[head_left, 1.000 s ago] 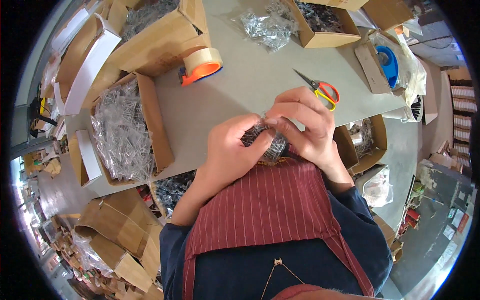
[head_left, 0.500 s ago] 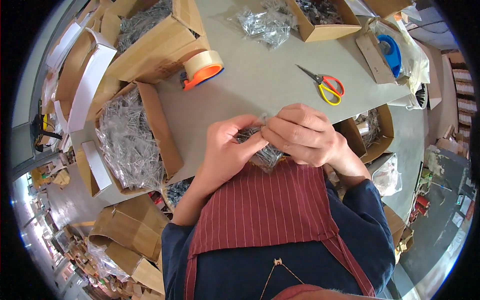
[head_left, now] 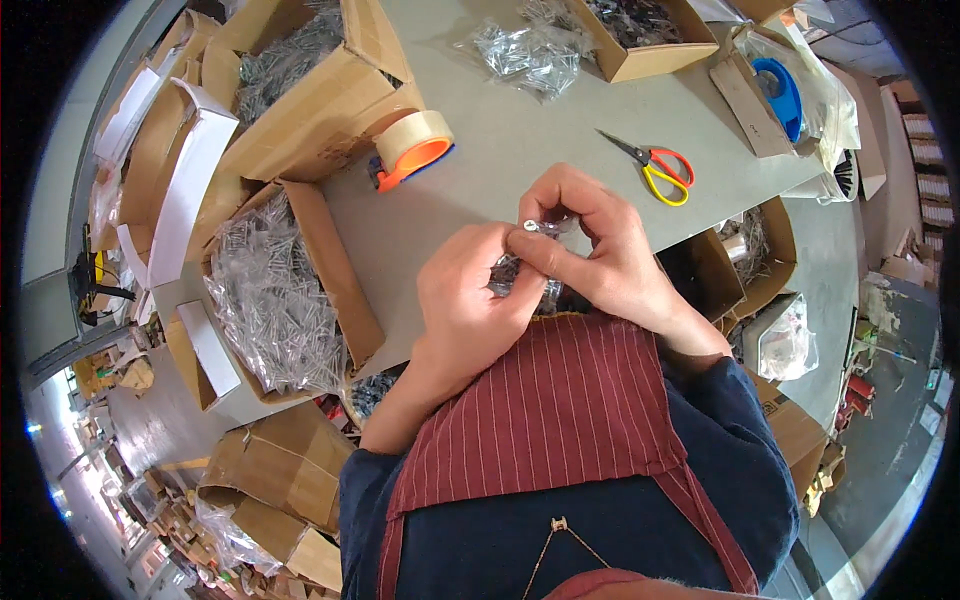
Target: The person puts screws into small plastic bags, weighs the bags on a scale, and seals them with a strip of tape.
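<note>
Head view. We see both hands joined at the near edge of the grey table (head_left: 500, 150), just above the red striped apron (head_left: 560, 400). The left hand (head_left: 465, 300) and the right hand (head_left: 590, 250) close together on a small clear packet of metal parts (head_left: 520, 275); the fingers of both are curled narrow around it, and a small bright piece shows pinched at the right fingertips (head_left: 528, 228).

Compared with the view a second earlier, the hands have drawn a little toward the body, away from the scissors (head_left: 660, 170), which now lie well apart at 1 o'clock from the hands. The grip appears tighter, and the packet is more hidden under the fingers. We judge that the handling of the packet is under way rather than finished, since it has not been set down.

At 10 o'clock from the hands stands the tape dispenser (head_left: 412, 148), untouched. At 9 o'clock, an open cardboard box of bagged parts (head_left: 270, 300). At 12 o'clock, a loose heap of clear packets (head_left: 525, 50).
</note>
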`<state>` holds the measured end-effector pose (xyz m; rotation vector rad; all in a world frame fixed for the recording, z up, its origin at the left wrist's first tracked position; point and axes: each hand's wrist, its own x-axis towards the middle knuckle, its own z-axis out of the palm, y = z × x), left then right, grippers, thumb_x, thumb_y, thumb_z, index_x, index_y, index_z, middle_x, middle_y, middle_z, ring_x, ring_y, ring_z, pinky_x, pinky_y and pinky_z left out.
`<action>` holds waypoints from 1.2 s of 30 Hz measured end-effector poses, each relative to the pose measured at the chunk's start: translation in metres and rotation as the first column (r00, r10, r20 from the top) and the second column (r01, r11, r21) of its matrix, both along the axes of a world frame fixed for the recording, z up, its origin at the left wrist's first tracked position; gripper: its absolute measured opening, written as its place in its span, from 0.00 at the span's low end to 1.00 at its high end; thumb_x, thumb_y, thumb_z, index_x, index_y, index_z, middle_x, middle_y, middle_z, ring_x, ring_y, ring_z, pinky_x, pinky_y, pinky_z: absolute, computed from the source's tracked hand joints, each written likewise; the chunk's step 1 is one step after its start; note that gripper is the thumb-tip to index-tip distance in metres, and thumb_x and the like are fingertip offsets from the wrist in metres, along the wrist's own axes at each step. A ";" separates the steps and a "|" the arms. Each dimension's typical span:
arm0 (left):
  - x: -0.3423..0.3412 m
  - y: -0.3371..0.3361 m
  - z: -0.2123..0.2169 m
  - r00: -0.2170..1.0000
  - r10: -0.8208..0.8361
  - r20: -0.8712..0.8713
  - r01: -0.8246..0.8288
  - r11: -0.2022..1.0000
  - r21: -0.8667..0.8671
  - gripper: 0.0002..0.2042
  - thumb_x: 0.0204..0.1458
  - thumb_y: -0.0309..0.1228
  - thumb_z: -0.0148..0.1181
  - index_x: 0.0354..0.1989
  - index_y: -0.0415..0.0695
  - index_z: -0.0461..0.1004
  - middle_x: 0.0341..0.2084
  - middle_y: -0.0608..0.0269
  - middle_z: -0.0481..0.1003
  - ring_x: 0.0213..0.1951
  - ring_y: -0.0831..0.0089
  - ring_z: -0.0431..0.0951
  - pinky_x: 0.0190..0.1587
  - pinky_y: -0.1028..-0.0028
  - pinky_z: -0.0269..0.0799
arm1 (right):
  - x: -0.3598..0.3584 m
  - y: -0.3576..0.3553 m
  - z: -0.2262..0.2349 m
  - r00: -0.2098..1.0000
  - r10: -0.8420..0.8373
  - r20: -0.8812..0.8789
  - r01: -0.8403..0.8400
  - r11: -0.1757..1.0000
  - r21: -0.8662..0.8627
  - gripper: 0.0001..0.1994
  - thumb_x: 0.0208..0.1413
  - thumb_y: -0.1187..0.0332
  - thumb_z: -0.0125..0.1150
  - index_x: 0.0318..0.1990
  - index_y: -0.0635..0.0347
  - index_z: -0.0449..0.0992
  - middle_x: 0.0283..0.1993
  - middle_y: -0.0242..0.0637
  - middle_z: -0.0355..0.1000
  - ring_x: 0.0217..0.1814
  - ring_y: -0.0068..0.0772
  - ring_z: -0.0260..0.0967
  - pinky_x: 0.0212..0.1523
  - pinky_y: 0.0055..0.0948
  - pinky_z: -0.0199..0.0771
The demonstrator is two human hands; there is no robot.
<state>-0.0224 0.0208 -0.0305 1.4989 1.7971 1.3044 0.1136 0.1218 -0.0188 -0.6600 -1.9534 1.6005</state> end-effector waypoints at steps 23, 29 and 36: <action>0.014 -0.011 0.000 1.000 0.017 -0.022 -0.014 0.990 0.138 0.07 0.44 0.20 0.66 0.32 0.38 0.78 0.23 0.60 0.74 0.25 0.68 0.73 0.29 0.72 0.68 | 0.013 0.008 -0.003 0.987 0.011 -0.161 -0.110 0.776 -0.621 0.08 0.42 0.80 0.71 0.30 0.65 0.77 0.29 0.30 0.70 0.34 0.20 0.69 0.36 0.20 0.66; 0.010 -0.008 0.001 0.972 0.006 0.236 -0.004 1.000 -0.008 0.07 0.47 0.25 0.67 0.34 0.38 0.78 0.24 0.57 0.77 0.26 0.70 0.77 0.31 0.72 0.71 | 0.010 0.019 -0.003 0.985 0.105 -0.134 -0.157 0.863 -0.480 0.05 0.44 0.77 0.69 0.29 0.65 0.79 0.28 0.33 0.71 0.33 0.23 0.69 0.37 0.23 0.66; -0.004 -0.012 0.003 0.946 -0.052 0.321 0.124 0.970 -0.209 0.08 0.51 0.29 0.67 0.35 0.36 0.79 0.24 0.60 0.79 0.28 0.81 0.76 0.33 0.77 0.71 | -0.012 0.046 -0.006 0.833 -0.123 -0.539 -0.256 0.778 -0.574 0.09 0.57 0.72 0.63 0.44 0.65 0.80 0.43 0.39 0.78 0.41 0.30 0.76 0.44 0.28 0.72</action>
